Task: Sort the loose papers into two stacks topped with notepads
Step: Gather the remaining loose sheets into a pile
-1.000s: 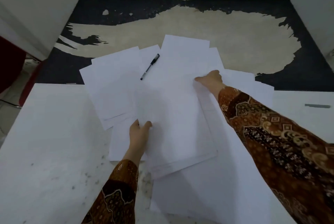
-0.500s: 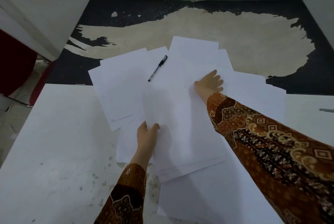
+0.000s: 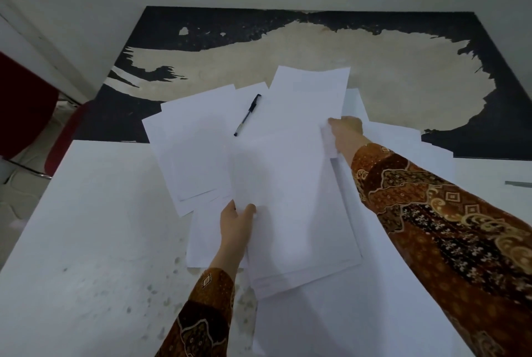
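Loose white sheets point(image 3: 198, 152) lie fanned across the white table point(image 3: 86, 241). A thicker bundle of sheets point(image 3: 293, 201) sits in the middle. My left hand point(image 3: 237, 222) pinches the bundle's near-left edge, thumb on top. My right hand point(image 3: 344, 133) grips the right edge of the bundle's upper sheets, which curl up under its fingers. A black pen point(image 3: 247, 114) lies on the papers at the far left of the bundle. More sheets point(image 3: 403, 149) spread to the right, under my right arm. No notepad is in view.
Beyond the white table lies a dark surface point(image 3: 503, 103) with a large worn beige patch. A red chair point(image 3: 26, 109) stands at the left edge. A small grey object point(image 3: 518, 183) lies on the table at the far right.
My right hand went from lying flat on the papers to gripping the right edge of the top sheets and lifting it. My left hand kept its hold on the bundle's left edge.
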